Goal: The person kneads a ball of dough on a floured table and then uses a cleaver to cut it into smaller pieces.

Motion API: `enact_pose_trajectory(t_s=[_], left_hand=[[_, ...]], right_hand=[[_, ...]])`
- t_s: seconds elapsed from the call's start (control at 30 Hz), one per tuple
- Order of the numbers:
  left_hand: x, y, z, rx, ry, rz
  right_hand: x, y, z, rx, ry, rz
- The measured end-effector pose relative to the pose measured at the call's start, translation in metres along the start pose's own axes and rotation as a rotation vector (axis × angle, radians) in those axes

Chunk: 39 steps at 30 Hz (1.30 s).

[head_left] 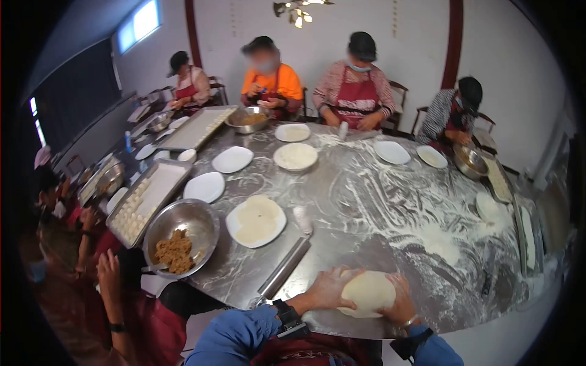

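Note:
A pale, rounded piece of dough [368, 294] lies on the floured metal table [342, 232] near its front edge. My left hand [329, 288] holds the dough at its left side, and my right hand [400, 300] grips its right side. Left of my hands, a metal rolling pin [285, 267] lies at a slant, its pale handle pointing away from me. Beyond the pin stands a white plate [278, 234] with flat round wrappers [259, 218] overlapping on it.
A steel bowl [209, 226] of brown filling [175, 251] stands at the left, beside a tray [162, 177] of dumplings. A bowl of flour [295, 157] and several plates stand farther back. Several people in aprons sit around the table, one close on my left.

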<state>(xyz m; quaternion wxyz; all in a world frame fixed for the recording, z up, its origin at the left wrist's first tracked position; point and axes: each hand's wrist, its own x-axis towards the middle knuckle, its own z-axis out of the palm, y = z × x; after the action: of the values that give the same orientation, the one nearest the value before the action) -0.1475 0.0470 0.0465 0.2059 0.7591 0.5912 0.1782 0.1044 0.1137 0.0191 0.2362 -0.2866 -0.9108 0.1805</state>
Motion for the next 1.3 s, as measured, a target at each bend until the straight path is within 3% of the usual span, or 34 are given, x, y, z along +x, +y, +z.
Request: enact_pose_trajectory(t_s=[0.17, 0.23, 0.3, 0.43, 0.5, 0.53, 0.6, 0.73, 0.9, 0.97, 1.03, 1.1, 1.17, 1.23, 1.3], left_hand=[[0.027, -0.006, -0.001, -0.056, -0.004, -0.178], [0.036, -0.018, 0.002, -0.105, 0.002, -0.164], [0.03, -0.012, 0.005, -0.154, 0.011, -0.141], [-0.01, 0.007, 0.007, 0.03, 0.121, -0.075], [-0.032, 0.016, 0.006, 0.028, 0.216, 0.079], [-0.041, 0.018, 0.003, 0.029, 0.211, 0.089], [-0.055, 0.024, -0.001, -0.048, 0.212, 0.094], [-0.068, 0.029, 0.015, -0.014, 0.272, 0.029], [-0.055, 0.024, 0.032, -0.015, 0.341, 0.016], [-0.035, 0.025, 0.012, -0.172, 0.116, -0.222], [-0.023, 0.02, 0.001, -0.205, 0.111, -0.263], [-0.017, 0.012, 0.001, -0.036, 0.287, -0.089], [-0.032, 0.013, 0.003, 0.038, 0.281, -0.012], [-0.049, 0.01, 0.005, -0.06, 0.263, 0.074], [-0.061, 0.004, 0.017, -0.134, 0.309, 0.058]], right_hand=[[0.033, 0.028, 0.009, 0.172, 0.057, 0.072], [0.038, 0.03, 0.004, 0.266, 0.04, 0.131], [0.038, 0.025, -0.003, 0.143, -0.028, 0.097], [0.018, 0.0, -0.027, 0.223, -0.122, 0.189], [0.003, -0.01, -0.023, 0.853, 0.15, 0.473], [-0.004, -0.013, -0.016, 0.851, 0.161, 0.478], [-0.018, -0.019, 0.0, 0.22, 0.076, 0.22], [-0.038, -0.047, -0.003, 0.285, 0.096, 0.168], [-0.036, -0.02, 0.019, 0.249, 0.196, 0.113], [-0.02, -0.021, 0.012, 0.223, 0.179, 0.115], [0.007, -0.027, -0.005, 0.417, 0.171, 0.36], [0.01, -0.026, -0.002, 0.359, 0.2, 0.31], [-0.001, -0.023, 0.002, 0.449, 0.291, 0.208], [-0.014, -0.019, 0.018, 0.577, 0.361, 0.335], [-0.021, -0.023, 0.033, 0.502, 0.384, 0.347]])
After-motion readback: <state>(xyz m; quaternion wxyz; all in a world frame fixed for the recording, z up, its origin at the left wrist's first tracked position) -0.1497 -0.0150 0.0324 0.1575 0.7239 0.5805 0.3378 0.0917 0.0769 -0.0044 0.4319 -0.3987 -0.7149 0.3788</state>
